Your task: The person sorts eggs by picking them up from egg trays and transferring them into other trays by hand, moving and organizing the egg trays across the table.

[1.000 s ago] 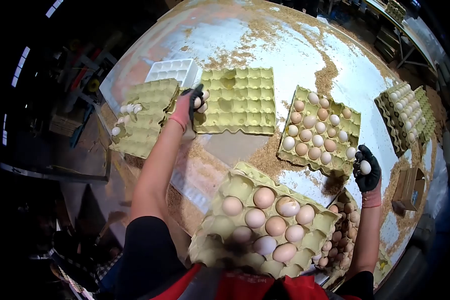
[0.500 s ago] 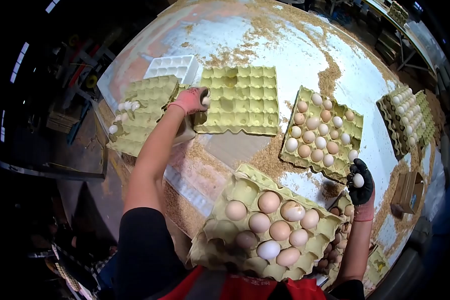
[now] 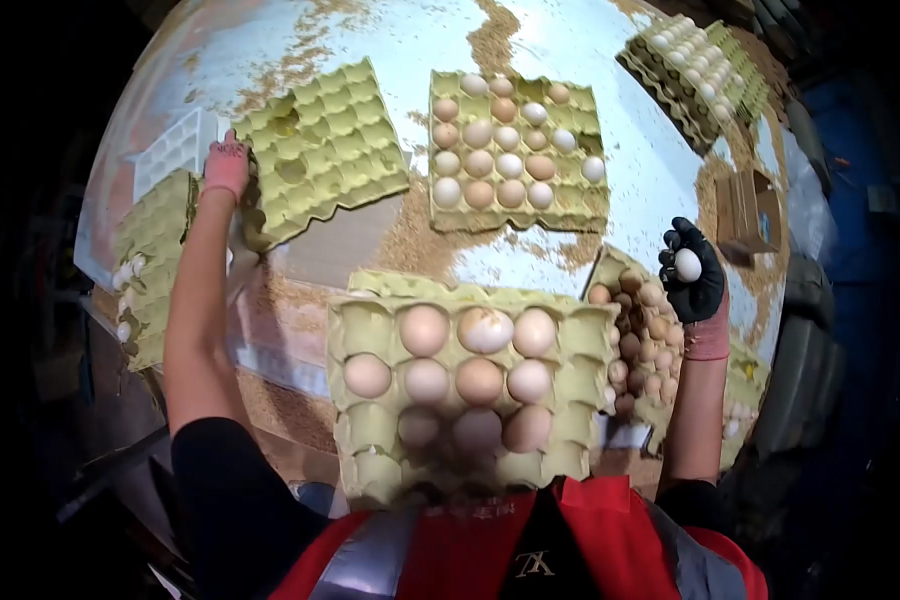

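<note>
My left hand (image 3: 228,168), in a pink and black glove, is at the left edge of an egg tray (image 3: 355,135) that holds no eggs; its fingertips are partly hidden, so its grip is unclear. On the right, my right hand (image 3: 692,272) is curled around a white egg (image 3: 687,265), palm up. A tray (image 3: 580,205) of brown and white eggs lies between my hands, farther back. Closest to my body is a stacked tray (image 3: 580,365) with large brown eggs, its lower rows in shadow.
A white plastic tray (image 3: 175,150) and a tilted green tray (image 3: 155,225) with white eggs are at the left. A deep tray of brown eggs (image 3: 660,350) leans at the right. Stacked trays (image 3: 685,80) and a cardboard box (image 3: 745,215) are farther right. Sawdust lies about the table.
The view has turned right, so the trays appear farther left. My left hand no longer shows the eggs seen in it earlier. My right hand, still with its egg, is farther from the egg tray.
</note>
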{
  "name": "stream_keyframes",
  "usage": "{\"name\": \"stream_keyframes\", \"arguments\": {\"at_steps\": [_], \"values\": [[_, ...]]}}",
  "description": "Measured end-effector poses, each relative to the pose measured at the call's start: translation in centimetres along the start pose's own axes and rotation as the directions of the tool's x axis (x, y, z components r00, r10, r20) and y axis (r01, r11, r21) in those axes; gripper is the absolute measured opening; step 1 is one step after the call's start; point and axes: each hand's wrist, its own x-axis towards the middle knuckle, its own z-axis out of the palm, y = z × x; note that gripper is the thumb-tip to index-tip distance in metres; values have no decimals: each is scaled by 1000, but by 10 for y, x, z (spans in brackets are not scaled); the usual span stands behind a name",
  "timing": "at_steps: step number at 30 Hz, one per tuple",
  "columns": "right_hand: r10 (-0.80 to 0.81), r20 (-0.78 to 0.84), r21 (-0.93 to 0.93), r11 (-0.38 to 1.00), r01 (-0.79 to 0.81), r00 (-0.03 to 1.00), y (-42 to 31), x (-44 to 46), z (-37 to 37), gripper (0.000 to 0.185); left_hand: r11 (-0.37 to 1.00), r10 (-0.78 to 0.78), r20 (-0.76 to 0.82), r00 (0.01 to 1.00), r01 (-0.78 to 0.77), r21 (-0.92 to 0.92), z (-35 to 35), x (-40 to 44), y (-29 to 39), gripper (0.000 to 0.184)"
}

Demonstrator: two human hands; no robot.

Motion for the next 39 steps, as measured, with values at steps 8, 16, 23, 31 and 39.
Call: {"name": "stream_keyframes", "arguments": {"at_steps": [8, 16, 23, 31, 39], "values": [[-148, -215, -21, 989, 147, 965, -10, -101, -26, 35, 993, -42, -109, 993, 29, -112, -20, -28, 9, 28], [-240, -369, -76, 971, 229, 898, -13, -160, -36, 37, 990, -78, -153, 985, 58, -130, -5, -11, 8, 27], [-244, -283, 30, 964, 263, 928, 1, -179, -37, 35, 166, -186, -272, 944, -243, -956, -153, -161, 2, 59], [-274, -216, 21, 958, 285, 937, -1, -167, -22, 33, 575, 205, -440, 874, -471, -669, -246, -308, 64, 55], [-426, -255, -176, 903, 392, 868, -3, -211, -45, 32, 680, 297, -391, 871, -480, -554, -251, -406, 97, 50]]}}
